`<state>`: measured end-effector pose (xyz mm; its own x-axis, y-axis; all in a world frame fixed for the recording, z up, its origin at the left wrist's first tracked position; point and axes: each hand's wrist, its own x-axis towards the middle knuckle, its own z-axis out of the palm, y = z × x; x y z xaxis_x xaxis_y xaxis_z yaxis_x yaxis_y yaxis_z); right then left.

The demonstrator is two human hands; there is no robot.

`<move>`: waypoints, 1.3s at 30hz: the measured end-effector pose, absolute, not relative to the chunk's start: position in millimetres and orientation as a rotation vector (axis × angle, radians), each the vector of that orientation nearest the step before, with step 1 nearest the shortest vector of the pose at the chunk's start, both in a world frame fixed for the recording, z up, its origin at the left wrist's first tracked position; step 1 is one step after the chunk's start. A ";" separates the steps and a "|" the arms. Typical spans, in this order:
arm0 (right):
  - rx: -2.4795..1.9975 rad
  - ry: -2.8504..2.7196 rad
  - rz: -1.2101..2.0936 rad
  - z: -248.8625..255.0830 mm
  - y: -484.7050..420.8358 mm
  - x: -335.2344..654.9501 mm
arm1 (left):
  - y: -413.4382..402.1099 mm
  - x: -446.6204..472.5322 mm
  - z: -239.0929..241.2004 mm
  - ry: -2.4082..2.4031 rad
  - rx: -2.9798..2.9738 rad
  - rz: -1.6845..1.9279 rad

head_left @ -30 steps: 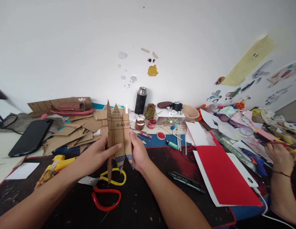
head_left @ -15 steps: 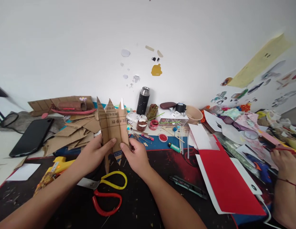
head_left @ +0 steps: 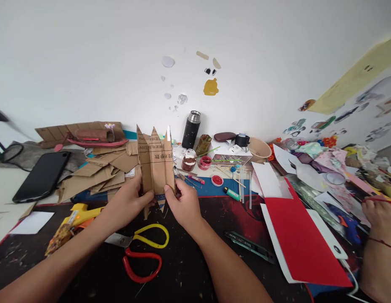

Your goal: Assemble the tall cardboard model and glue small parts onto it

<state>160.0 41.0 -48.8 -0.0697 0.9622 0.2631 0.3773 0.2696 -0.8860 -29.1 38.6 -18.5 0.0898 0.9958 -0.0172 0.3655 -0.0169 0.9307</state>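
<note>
The cardboard [head_left: 158, 168] is brown, printed with black lines and characters. The scissors [head_left: 128, 242] are yellow and red at the handles. The bottle [head_left: 191, 133] is black and silver, the large sheet [head_left: 305, 235] red.

This is a craft workspace I share; whether in a home or a studio, I can't tell. The counter [head_left: 2, 185] is strewn with supplies: scissors [head_left: 124, 241] nearer me than my left hand [head_left: 129, 202], a yellow glue gun [head_left: 78, 213] to its left, cut cardboard [head_left: 99, 170] heaped beyond it. Past my right hand [head_left: 185, 205] stand jars of apparent paint [head_left: 204, 163]; red paper [head_left: 305, 235] lies to its right, a co-worker's hand [head_left: 381, 216] farther over.
</note>
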 end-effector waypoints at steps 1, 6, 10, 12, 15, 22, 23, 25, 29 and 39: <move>-1.263 -1.627 0.801 -48.9 40.7 160.0 | 38.6 -29.7 -17.7 1.403 1.526 0.938; -1.296 -1.647 0.772 -51.2 40.8 161.0 | 38.7 -33.7 -14.7 1.362 1.552 0.877; -1.308 -1.658 0.783 -52.9 40.8 161.4 | 39.6 -37.2 -12.6 1.331 1.582 0.849; -1.310 -1.653 0.808 -53.8 40.6 161.1 | 40.0 -38.3 -11.5 1.333 1.613 0.843; -1.325 -1.648 0.845 -55.6 40.1 160.1 | 39.9 -38.3 -10.9 1.346 1.633 0.829; -1.333 -1.659 0.815 -54.2 36.2 156.8 | 38.1 -33.9 -14.3 1.389 1.612 0.850; -1.330 -1.659 0.804 -53.4 35.5 156.5 | 38.0 -33.7 -15.1 1.396 1.605 0.852; -1.326 -1.658 0.787 -52.5 34.4 156.1 | 38.0 -33.6 -16.8 1.419 1.598 0.852; -1.343 -1.666 0.784 -55.4 34.8 155.3 | 38.6 -33.9 -18.3 1.450 1.611 0.855; -1.365 -1.645 0.807 -63.2 34.9 153.9 | 39.3 -33.2 -21.5 1.471 1.607 0.857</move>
<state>153.9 34.9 -63.2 -0.0640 0.9788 0.1948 0.4447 0.2027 -0.8724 -33.2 39.3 -21.5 0.1029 0.9944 -0.0244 0.4689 -0.0269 0.8828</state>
